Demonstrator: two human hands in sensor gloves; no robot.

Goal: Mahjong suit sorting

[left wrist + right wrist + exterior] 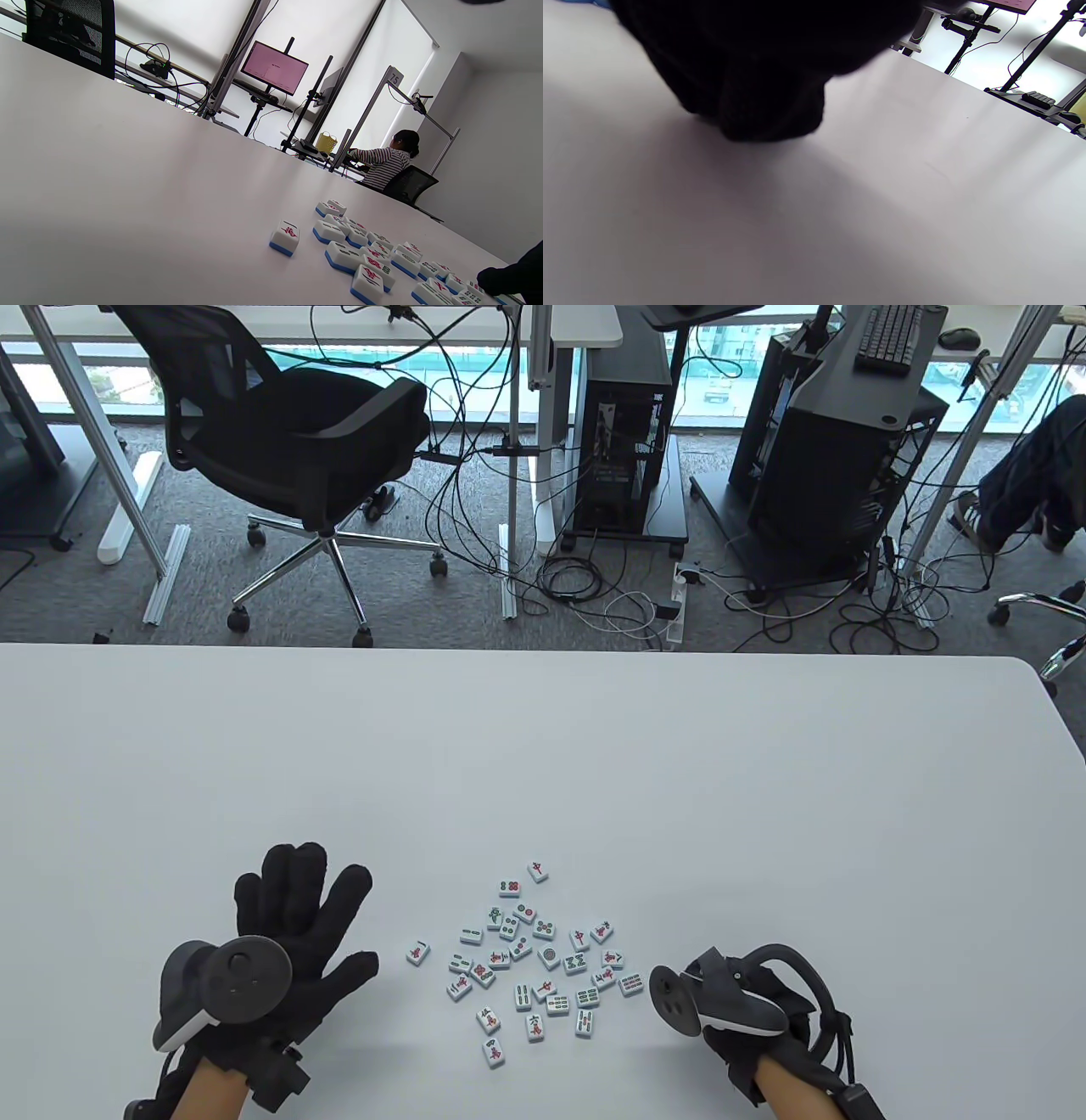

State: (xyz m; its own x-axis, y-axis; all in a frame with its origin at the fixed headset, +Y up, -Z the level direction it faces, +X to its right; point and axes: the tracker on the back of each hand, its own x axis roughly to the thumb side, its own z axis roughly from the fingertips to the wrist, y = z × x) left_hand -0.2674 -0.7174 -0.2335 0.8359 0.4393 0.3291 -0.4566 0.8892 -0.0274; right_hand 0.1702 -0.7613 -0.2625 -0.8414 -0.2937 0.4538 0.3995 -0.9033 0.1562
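While the left hand (284, 937) is lying flat on the table (543, 746) with fingers spread, holding nothing, the mahjong tiles (543, 954) are sitting face up in a loose cluster between the hands, one stray tile (417, 952) nearest the left. These look small, hard and slick, best pinched by opposite edges. At right, the right hand (747, 1010) is hovering beside the cluster; its fingers are hidden.

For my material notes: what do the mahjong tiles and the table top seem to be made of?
The mahjong tiles look like hard glossy plastic: white top layer, blue base layer, rounded edges, printed faces. The table top looks like a smooth matte white laminate, with soft shadows and no grain; its core cannot be told.
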